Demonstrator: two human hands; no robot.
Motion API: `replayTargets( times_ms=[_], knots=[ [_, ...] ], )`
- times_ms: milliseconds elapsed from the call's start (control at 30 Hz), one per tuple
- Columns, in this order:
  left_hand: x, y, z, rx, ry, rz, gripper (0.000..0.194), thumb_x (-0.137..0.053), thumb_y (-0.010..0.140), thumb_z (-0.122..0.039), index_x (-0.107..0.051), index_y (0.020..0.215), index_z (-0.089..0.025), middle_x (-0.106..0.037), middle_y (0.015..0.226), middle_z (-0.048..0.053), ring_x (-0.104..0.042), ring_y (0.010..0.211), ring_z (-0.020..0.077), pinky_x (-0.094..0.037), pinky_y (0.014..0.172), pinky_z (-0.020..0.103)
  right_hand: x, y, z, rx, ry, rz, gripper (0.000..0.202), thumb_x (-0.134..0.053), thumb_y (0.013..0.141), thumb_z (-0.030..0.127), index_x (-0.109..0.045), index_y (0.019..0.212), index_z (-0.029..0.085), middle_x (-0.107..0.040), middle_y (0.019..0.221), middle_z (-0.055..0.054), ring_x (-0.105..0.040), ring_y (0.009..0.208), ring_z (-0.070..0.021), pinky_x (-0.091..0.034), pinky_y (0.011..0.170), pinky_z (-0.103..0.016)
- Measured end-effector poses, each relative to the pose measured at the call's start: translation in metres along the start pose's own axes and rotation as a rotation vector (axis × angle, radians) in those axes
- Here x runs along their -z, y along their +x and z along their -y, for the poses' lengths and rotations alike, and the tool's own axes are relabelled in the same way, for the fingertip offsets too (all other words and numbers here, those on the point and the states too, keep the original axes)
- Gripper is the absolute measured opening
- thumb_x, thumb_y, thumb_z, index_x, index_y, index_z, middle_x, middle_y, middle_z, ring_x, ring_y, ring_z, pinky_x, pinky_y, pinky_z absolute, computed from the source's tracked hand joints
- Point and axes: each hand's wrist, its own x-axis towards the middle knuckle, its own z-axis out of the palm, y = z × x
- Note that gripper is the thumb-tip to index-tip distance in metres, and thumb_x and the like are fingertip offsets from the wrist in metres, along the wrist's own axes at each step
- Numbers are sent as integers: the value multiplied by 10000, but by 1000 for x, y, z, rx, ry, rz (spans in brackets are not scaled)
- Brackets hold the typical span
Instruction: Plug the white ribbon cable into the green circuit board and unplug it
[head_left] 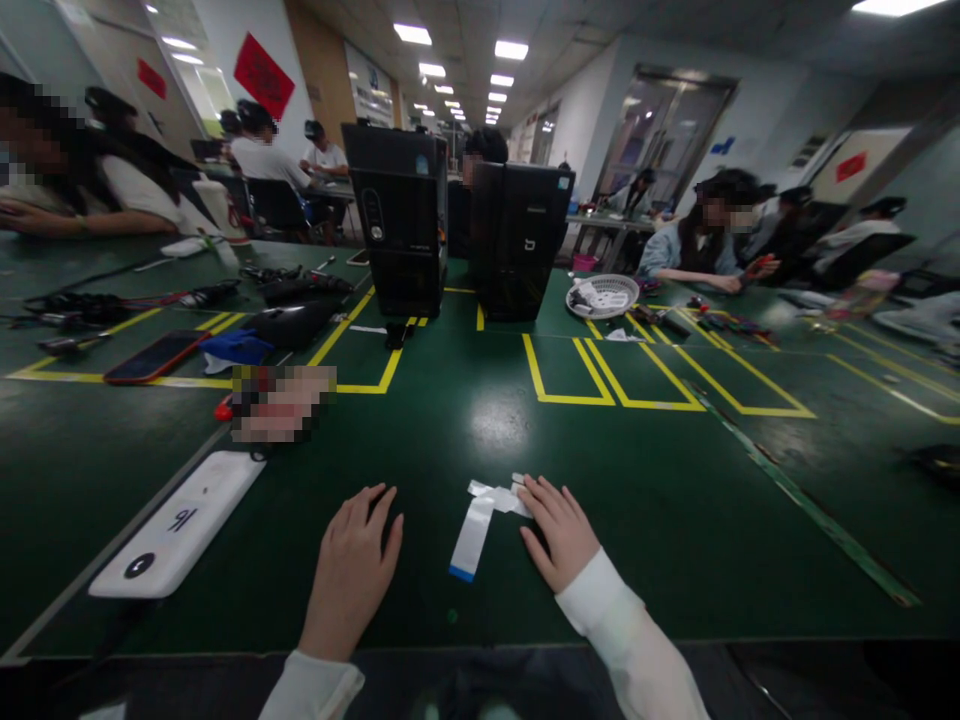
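A white flat ribbon cable (472, 535) with a blue end lies folded on the green tabletop, between my two hands. My left hand (352, 555) rests on the table to the left of the cable and apart from it. Its fingers are loosely stretched, with nothing in them. On the other side, my right hand (559, 525) lies palm down with its fingers spread. Its fingertips reach the cable's upper right end and cover part of it; whether they press on it I cannot tell.
A white power bank (180, 525) lies at left, near a red-edged phone (154, 357). Two black computer towers (405, 230) stand at the back. A white basket (602, 296) holds small parts. Yellow tape (577, 400) marks the green table (637, 470). Several people sit around.
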Motion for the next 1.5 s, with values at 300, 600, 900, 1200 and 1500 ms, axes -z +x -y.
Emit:
replayTargets(
  times_ms=[300,600,900,1200,1500],
  knots=[
    [3,1,-2,20,16,18,402,-395,935,-347,-596,1215,-141,-596,1218,153,-547,1151,288,-457,975,456,-10,19,49,110,105,91,562,-468,855,227,-421,1414,191,-389,1486,-78,-295,1391,-268,-282,1116,-551],
    [2,1,-1,22,7,34,409,-403,931,-340,-597,1218,-123,-591,1223,159,-541,1151,293,-450,981,469,-7,17,42,97,159,81,628,-453,879,276,-289,1476,170,-219,1558,-106,-279,1403,-235,-312,1119,-492],
    [1,0,0,22,5,45,424,-392,934,-357,-588,1229,-125,-587,1229,159,-541,1154,292,-447,983,481,10,-34,-103,-503,-126,-251,590,-391,893,451,-448,1362,97,-297,1488,-225,-325,1356,-360,-372,1038,-558],
    [1,0,0,22,-2,49,450,-390,931,-372,-588,1235,-104,-583,1234,170,-539,1154,301,-445,984,484,86,-109,-205,-1271,-454,-404,780,-246,872,559,-387,1409,11,-208,1476,-335,-198,1366,-456,-275,996,-624],
    [2,0,-1,30,0,44,430,-386,934,-367,-596,1227,-133,-584,1233,157,-537,1160,297,-441,990,478,104,-115,-235,-1438,-385,-115,803,-174,866,595,-429,1411,63,-362,1385,-338,-336,1323,-430,-271,995,-551]
  ],
)
